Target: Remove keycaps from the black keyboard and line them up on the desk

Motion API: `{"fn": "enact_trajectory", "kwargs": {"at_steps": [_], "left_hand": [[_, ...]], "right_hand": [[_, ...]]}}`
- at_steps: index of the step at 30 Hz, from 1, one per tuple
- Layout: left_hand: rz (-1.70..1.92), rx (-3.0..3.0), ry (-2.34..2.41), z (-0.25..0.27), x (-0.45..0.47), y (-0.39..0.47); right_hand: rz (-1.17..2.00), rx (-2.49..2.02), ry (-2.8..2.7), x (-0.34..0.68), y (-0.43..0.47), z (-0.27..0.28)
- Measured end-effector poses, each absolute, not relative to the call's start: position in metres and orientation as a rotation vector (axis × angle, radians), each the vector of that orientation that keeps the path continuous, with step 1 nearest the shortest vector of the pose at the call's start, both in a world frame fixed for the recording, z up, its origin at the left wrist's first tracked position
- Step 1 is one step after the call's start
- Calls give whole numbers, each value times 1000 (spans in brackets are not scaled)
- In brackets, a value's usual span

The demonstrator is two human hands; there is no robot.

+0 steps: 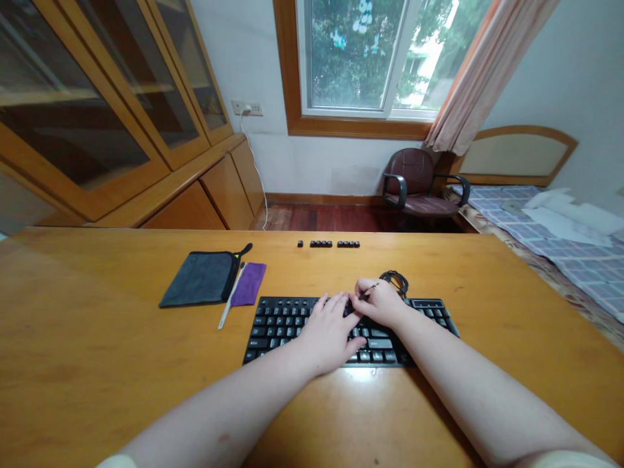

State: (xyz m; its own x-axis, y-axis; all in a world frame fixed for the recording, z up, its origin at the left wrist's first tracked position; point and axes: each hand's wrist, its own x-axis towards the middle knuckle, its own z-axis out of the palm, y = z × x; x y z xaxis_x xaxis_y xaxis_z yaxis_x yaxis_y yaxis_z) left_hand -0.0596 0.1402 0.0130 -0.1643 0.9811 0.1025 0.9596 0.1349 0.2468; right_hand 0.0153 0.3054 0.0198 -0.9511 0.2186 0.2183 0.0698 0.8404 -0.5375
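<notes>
A black keyboard [277, 322] lies flat on the wooden desk in front of me. My left hand [327, 335] rests on its middle with the fingers spread over the keys. Close beside those fingertips, at the keyboard's top edge, my right hand [380, 302] is closed around a slim dark tool [369, 292] with a shiny end; its exact kind is too small to make out. The keys under both hands are hidden. Beyond the keyboard, loose black keycaps stand in a row: a single one [300, 244], then two groups [320, 244], [348, 244] of several.
Left of the keyboard lie a dark grey cloth [199, 279], a purple cloth [249, 284] and a white-handled toothbrush [231, 298]. A coiled black cable [397, 281] sits behind the right hand. Past the desk [121, 364] stand a chair [412, 175], a bed [541, 214] and a cabinet [214, 195].
</notes>
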Motion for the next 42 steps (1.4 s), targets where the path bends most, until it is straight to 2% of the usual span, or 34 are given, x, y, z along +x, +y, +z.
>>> {"fn": "enact_trajectory", "kwargs": {"at_steps": [7,11,18,23,32,42], "left_hand": [[439,1923,2283,13,-61,140],[511,1886,2263,15,-62,141],[969,1440,2364,20,-67,144],[1001,1513,2286,22,-69,144],[1209,1435,2279,14,-71,145],[1234,1416,2246,14,-72,145]], "right_hand": [[1001,-423,-2249,17,313,17],[1047,-366,-2275,18,316,20],[1227,-192,-2438,16,314,22],[1409,-81,-2528,16,311,24],[1296,-72,-2545,15,312,22],[1164,-56,-2640,13,314,18]]}}
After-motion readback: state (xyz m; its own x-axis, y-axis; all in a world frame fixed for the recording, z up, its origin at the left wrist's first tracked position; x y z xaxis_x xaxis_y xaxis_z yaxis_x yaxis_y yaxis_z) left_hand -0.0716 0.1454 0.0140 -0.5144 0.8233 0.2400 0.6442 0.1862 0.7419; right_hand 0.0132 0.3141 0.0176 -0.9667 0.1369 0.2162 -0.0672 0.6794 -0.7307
